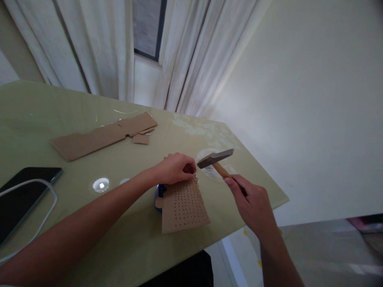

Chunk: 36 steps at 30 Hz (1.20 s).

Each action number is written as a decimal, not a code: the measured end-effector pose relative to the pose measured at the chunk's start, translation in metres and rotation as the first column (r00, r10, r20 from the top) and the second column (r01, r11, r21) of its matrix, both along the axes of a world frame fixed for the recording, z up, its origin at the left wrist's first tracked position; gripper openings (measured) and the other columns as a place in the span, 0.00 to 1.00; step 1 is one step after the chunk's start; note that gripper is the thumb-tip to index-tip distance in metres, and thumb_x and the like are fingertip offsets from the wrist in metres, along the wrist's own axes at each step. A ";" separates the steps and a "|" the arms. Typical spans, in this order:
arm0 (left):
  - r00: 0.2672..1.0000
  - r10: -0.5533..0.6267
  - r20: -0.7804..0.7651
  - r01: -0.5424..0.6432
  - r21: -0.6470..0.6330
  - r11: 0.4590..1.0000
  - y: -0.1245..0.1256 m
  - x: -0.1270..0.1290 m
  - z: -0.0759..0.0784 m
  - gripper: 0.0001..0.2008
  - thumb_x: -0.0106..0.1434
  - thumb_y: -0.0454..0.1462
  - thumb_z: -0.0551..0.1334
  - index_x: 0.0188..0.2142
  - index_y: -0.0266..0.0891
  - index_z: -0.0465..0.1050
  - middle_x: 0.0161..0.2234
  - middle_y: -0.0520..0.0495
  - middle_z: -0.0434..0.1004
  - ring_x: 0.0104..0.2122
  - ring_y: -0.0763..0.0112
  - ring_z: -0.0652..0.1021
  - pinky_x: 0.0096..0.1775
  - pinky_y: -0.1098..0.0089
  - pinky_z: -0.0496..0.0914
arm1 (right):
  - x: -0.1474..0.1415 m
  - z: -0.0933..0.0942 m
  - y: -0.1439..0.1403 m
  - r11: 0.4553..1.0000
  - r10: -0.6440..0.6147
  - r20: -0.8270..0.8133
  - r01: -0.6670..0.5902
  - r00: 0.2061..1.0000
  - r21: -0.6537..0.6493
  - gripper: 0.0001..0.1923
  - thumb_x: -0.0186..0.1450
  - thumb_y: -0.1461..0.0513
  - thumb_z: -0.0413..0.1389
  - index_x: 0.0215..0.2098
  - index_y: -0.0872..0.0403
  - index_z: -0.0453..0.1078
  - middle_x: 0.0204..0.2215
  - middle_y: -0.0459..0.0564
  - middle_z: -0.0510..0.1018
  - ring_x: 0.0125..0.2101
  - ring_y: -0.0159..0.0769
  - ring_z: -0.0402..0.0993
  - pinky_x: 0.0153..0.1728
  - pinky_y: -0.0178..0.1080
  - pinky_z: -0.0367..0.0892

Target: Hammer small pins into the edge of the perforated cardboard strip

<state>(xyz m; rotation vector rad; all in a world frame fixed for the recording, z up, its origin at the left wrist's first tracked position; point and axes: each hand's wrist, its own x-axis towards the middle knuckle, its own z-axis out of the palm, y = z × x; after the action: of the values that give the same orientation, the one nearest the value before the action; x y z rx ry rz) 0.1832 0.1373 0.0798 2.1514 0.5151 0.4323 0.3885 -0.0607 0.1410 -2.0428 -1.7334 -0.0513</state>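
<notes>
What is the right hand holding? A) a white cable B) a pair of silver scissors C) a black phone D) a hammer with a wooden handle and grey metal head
D: the right hand grips the wooden handle of the grey-headed hammer, raised beside the left hand on the hole-dotted brown cardboard piece.

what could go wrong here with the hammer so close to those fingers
1. The grey-headed wooden-handled hammer hangs right beside the left hand, pinching at the top edge of the perforated brown cardboard sheet; a strike could hit fingertips.
2. The sheet lies near the green table's edge and might slide off.
</notes>
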 end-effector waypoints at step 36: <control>0.975 -0.007 -0.220 0.077 0.310 0.948 -0.007 -0.006 0.017 0.17 0.63 0.45 0.75 0.47 0.40 0.81 0.48 0.43 0.83 0.46 0.55 0.81 0.45 0.64 0.67 | -0.002 -0.040 0.002 0.995 -0.029 0.087 0.037 0.996 -0.092 0.32 0.82 0.40 0.43 0.43 0.49 0.82 0.27 0.49 0.83 0.27 0.41 0.81 0.31 0.38 0.60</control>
<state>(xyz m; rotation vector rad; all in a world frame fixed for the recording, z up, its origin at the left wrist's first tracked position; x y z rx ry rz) 0.1769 0.1303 0.0967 2.5345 0.5487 0.2710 0.3865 -0.0592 0.1013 -2.1656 -1.7846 -0.0704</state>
